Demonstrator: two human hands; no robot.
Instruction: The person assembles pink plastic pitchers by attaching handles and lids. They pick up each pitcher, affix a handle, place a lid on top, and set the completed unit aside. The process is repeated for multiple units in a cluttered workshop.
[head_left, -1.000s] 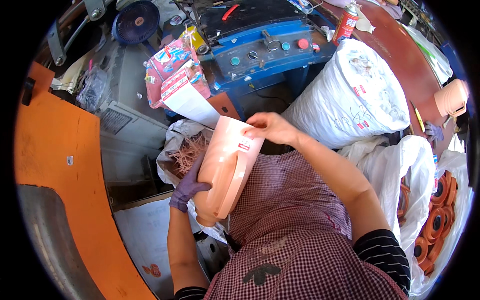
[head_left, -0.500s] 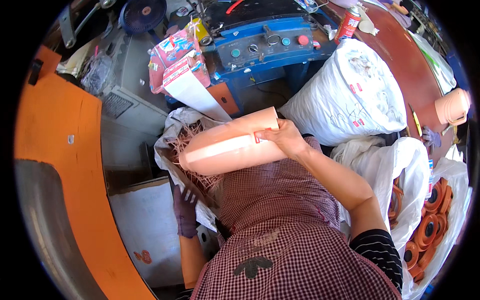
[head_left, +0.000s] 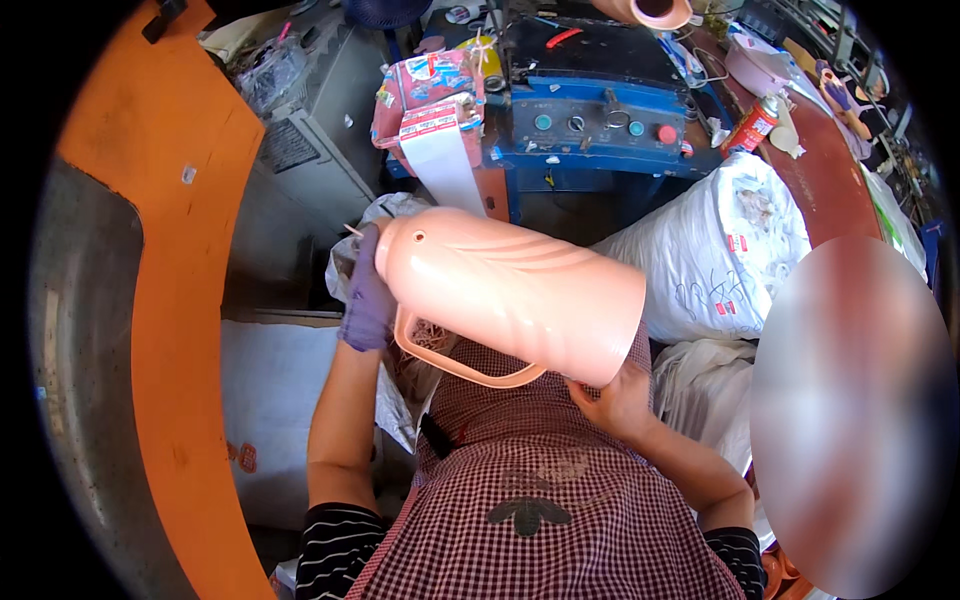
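Observation:
A peach-pink thermos flask casing [head_left: 530, 290] lies slantwise across my lap in both hands. Its narrow neck points left, its wide base right, and the curved handle [head_left: 470, 373] faces me. My left hand [head_left: 369, 305], in a purple glove, is closed round the neck end. Bare, my right hand [head_left: 617, 403] grips the lower edge of the base; some of its fingers are hidden behind the casing. Below the handle, thin pink scraps [head_left: 432, 337] show in an open sack [head_left: 345, 262].
Ahead stands a blue machine panel [head_left: 600, 130] with buttons. A pink basket [head_left: 395, 105] with a label strip [head_left: 440, 165] sits left of it. A stuffed white sack [head_left: 690, 250] stands at right, an orange panel [head_left: 190, 250] at left. A blurred patch covers the far right.
My left hand has risen from beside the sack to the casing's neck. The casing has turned, bringing its handle into view, and my right hand has shifted down to the base edge.

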